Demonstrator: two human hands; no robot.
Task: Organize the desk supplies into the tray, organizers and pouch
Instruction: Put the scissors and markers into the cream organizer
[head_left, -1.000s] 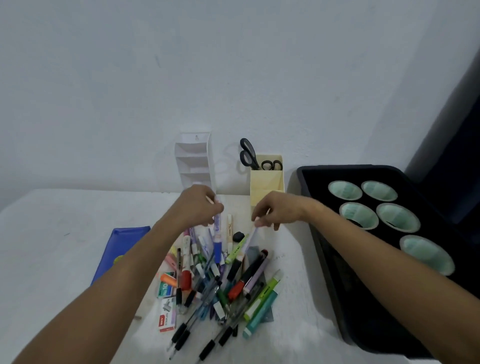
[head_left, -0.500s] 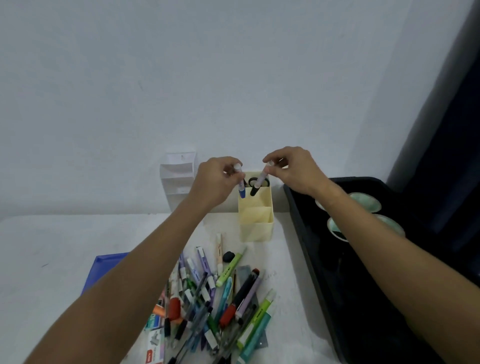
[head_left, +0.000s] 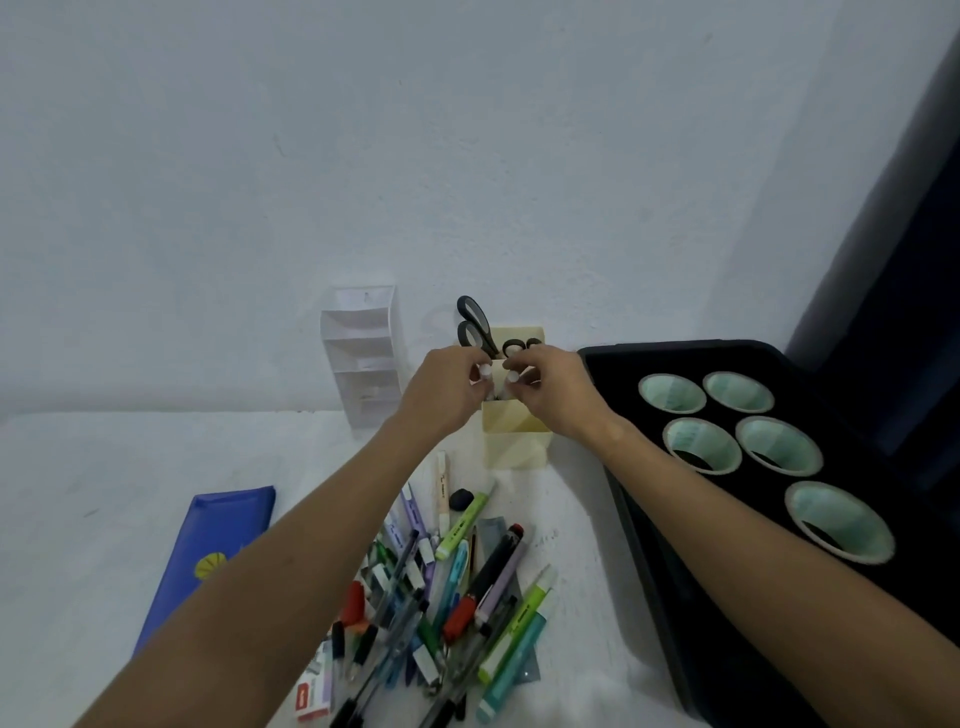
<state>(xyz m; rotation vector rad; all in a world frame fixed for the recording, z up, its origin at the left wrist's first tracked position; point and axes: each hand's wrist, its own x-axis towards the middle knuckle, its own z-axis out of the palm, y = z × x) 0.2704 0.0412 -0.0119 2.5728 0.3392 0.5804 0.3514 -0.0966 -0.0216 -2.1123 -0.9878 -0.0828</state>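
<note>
Both hands are at the top of the cream pen holder by the wall. My left hand pinches the white end of a marker that stands down into the holder. My right hand pinches the white end of a second marker lowered into the same holder. Black scissors stick out of its back section. A pile of pens and highlighters lies on the white desk near me. A blue pouch lies flat at the left.
A white tiered organizer stands against the wall, left of the holder. A black tray on the right carries several pale green tape rolls. Small staple boxes lie at the pile's near left edge.
Both hands lifted a marker each from the pile, carried them over the cream holder, and have now lowered them into it. The camera view tilted up, then down a little.
</note>
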